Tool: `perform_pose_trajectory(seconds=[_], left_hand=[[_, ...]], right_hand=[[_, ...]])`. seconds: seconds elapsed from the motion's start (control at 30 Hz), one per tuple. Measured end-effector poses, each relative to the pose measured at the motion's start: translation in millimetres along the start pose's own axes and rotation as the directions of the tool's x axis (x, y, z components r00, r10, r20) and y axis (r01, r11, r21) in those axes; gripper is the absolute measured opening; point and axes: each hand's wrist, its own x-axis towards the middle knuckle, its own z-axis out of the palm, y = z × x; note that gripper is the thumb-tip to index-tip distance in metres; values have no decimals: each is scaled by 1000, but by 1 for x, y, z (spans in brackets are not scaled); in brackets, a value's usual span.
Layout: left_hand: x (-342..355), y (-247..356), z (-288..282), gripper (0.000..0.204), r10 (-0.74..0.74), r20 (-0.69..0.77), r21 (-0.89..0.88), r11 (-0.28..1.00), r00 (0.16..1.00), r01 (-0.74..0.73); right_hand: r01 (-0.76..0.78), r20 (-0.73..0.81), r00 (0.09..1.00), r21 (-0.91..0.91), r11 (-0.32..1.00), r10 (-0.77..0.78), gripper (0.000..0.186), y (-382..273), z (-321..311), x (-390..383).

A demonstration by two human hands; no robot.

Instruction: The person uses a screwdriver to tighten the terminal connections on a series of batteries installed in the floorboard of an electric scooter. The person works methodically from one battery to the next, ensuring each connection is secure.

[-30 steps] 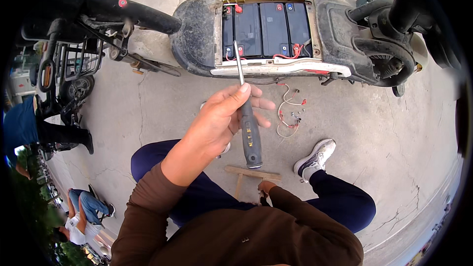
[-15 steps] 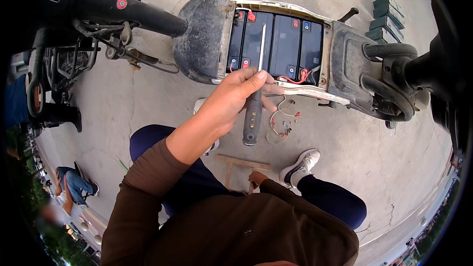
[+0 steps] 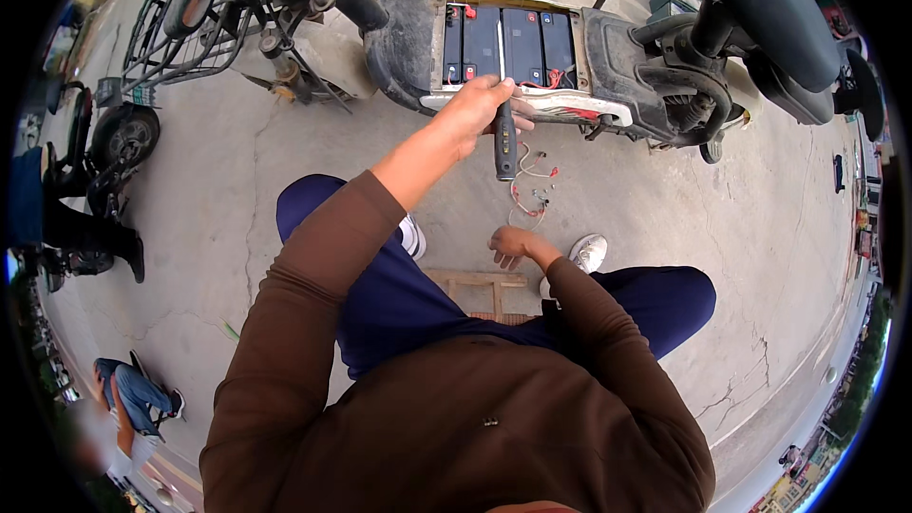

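small red labels on black batteries (image 3: 503, 43), open scooter compartment

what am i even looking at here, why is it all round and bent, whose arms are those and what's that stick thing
The one picture marked now comes from a wide fisheye camera worn on a person's head, looking down, so straight lines bend near the rim. The brown sleeves are that person's own arms; they sit on a low wooden stool on concrete ground. The left hand holds a long screwdriver where shaft meets handle, its metal shaft pointing up over a scooter. The scooter's seat is off, showing a row of black batteries. The right hand holds nothing and hangs low by the knee. A small tangle of red and white wires lies on the ground. Other parked bikes and another person sit at the left edge.
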Motion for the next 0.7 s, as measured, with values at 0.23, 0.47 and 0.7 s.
perform_pose_trajectory(seconds=[0.23, 0.47, 0.7], left_hand=[[-6, -17, 0, 35, 81, 109, 83, 993, 991, -90], [5, -35, 1, 20, 90, 315, 321, 927, 945, -195], [-25, 18, -20, 33, 380, 123, 532, 755, 917, -384]], right_hand=[[765, -494, 618, 558, 322, -611, 70, -103, -39, -173], [796, -561, 585, 257, 549, -586, 40, -103, -31, -165], [762, -799, 588, 599, 248, 125, 9, 41, -44, -11]])
